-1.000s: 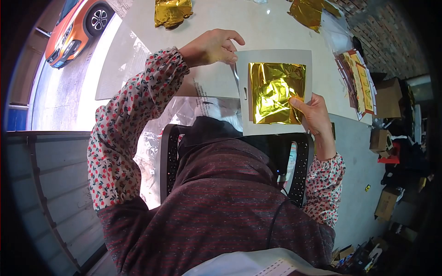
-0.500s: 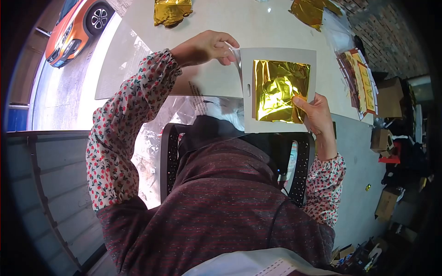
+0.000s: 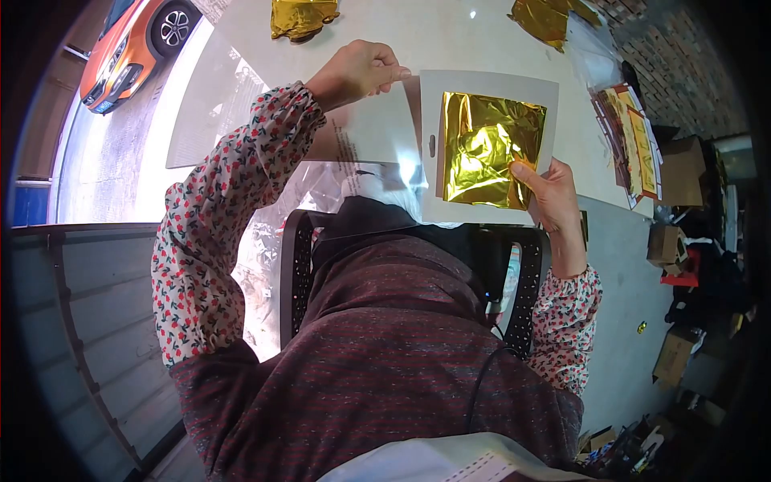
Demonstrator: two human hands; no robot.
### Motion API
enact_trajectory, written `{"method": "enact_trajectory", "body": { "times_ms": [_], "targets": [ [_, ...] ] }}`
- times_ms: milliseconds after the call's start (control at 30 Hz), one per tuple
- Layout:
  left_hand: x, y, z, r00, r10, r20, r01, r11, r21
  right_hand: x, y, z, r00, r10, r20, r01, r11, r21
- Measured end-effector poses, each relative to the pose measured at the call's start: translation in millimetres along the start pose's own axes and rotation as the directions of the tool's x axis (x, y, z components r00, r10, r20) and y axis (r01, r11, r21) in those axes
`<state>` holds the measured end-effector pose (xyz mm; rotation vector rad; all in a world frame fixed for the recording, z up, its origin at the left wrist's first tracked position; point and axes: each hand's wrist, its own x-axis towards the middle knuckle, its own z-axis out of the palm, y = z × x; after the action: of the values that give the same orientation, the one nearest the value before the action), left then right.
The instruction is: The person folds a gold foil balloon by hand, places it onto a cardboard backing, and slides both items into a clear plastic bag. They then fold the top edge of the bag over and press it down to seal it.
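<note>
My right hand [image 3: 554,195] grips the right edge of a white card [image 3: 488,82] with a small slot near its left side. Its thumb presses a folded gold foil packet [image 3: 491,145] flat against the card's face. At the card's top left corner, my left hand [image 3: 368,70] pinches the edge of a clear plastic bag [image 3: 377,145]. This see-through bag carries small printed text and spreads leftward from the card, over my lap and the table edge.
More gold foil packets [image 3: 303,18] lie at the far side of the pale table [image 3: 450,40]. Crumpled gold foil [image 3: 546,22] sits at the back right beside clear plastic. Printed cards [image 3: 630,145] are stacked at the right edge, with cardboard boxes [image 3: 681,170] beyond.
The card and foil packet have shifted slightly up, away from my body. My left hand has moved up a little, its fingers closer together, and more of the clear bag shows beside the card.
</note>
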<state>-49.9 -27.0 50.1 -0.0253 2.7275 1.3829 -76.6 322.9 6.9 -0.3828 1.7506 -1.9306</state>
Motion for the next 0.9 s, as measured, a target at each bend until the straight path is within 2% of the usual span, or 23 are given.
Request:
{"method": "enact_trajectory", "body": {
  "times_ms": [100, 200, 400, 500, 667, 800, 900],
  "targets": [
    [4, -1, 1, 0.999, 0.006, -0.033, -0.006, 1.000, -0.003, 1, 1, -2, 1.000, -0.009, -0.018, 0.008, 0.999, -0.048],
    [10, -7, 3, 0.997, 0.051, -0.061, -0.055, 0.996, -0.074, 2, 1, -1, 1.000, 0.001, -0.019, -0.001, 1.000, -0.019],
    [16, -6, 10, 0.985, 0.153, -0.083, -0.159, 0.985, -0.073, 3, 0, 3, 1.000, 0.009, -0.009, -0.009, 1.000, -0.011],
    [16, -4, 9, 0.983, 0.175, -0.051, -0.178, 0.981, -0.081, 3, 1, -1, 0.999, 0.029, -0.018, -0.031, 0.997, -0.075],
    [15, -6, 11, 0.988, 0.150, -0.043, -0.155, 0.976, -0.152, 2, -1, 3, 1.000, 0.023, -0.021, -0.023, 0.999, -0.041],
    [11, -5, 9, 0.978, 0.201, -0.054, -0.203, 0.978, -0.053, 1, -3, 3, 0.999, 0.037, -0.023, -0.039, 0.998, -0.054],
    [9, -3, 12, 0.978, 0.196, -0.064, -0.203, 0.973, -0.115, 1, -1, 0, 0.999, 0.049, -0.011, -0.049, 0.997, -0.051]
  ]
}}
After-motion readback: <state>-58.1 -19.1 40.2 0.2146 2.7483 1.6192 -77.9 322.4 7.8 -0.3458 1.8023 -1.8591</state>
